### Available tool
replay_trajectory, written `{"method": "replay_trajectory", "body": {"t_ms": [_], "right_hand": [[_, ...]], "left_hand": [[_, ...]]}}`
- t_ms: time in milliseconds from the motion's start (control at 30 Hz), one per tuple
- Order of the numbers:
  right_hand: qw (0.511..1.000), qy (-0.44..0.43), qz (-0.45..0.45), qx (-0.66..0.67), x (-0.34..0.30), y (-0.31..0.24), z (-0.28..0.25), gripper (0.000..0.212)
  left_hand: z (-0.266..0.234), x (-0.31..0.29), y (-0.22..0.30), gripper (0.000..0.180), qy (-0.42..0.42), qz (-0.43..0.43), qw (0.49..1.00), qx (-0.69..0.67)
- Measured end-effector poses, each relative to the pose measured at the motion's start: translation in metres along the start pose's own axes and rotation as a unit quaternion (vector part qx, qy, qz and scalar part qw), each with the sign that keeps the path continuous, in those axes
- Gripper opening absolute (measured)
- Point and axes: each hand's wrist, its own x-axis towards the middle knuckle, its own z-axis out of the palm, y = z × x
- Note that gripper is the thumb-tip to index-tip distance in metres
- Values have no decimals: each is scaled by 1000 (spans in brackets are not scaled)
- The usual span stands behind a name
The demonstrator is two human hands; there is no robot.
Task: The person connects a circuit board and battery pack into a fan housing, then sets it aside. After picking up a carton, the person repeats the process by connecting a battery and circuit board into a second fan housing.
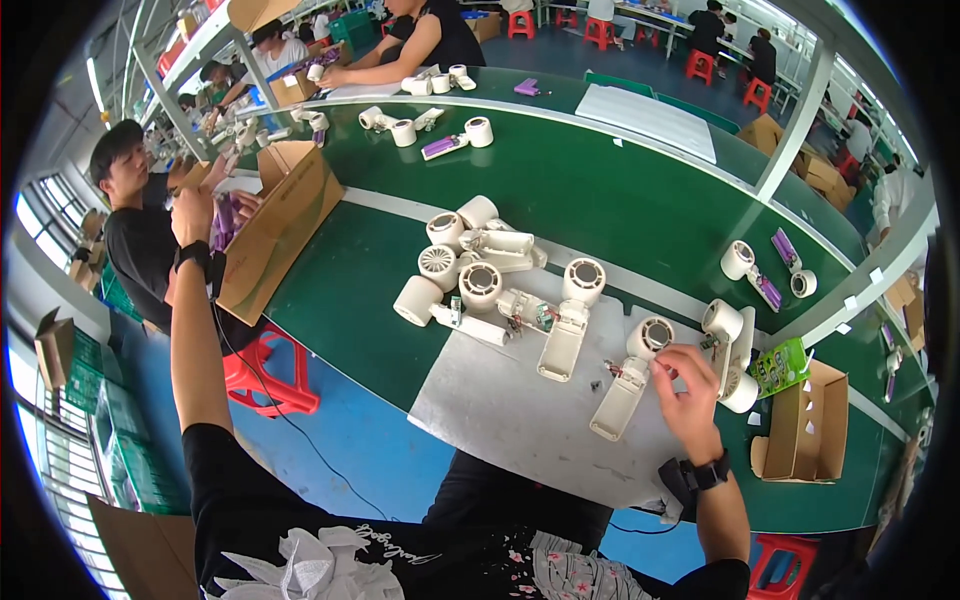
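Note:
My left hand (193,215) is at the near side of an open cardboard box (285,225). Its fingers look curled, and what they hold, if anything, is hidden. Purple battery packs (226,218) show in the box beside that hand. On the right, my right hand (688,392) has thumb and forefinger pinched at the neck of a white handheld fan (622,398), whose handle lies open on a grey mat (480,400). Small wires show at its neck. Left of it lies a second handheld fan (565,340) with an open handle.
Several more white fans (480,285) are bunched at the mat's far left. A small cardboard box (810,430) and a green packet (780,368) stand at right. A co-worker (130,200) is beside the large box. A metal post (800,120) rises at the far right.

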Motion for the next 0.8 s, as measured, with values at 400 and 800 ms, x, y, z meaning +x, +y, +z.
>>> {"method": "replay_trajectory", "body": {"t_ms": [400,800], "right_hand": [[999,44,-20,21,-18,21,-3,24],[997,46,-53,36,-18,9,6,80]], "left_hand": [[-150,-183,227,33,-186,129,686,-691],[-162,-399,347,28,-569,152,361,-723]]}}
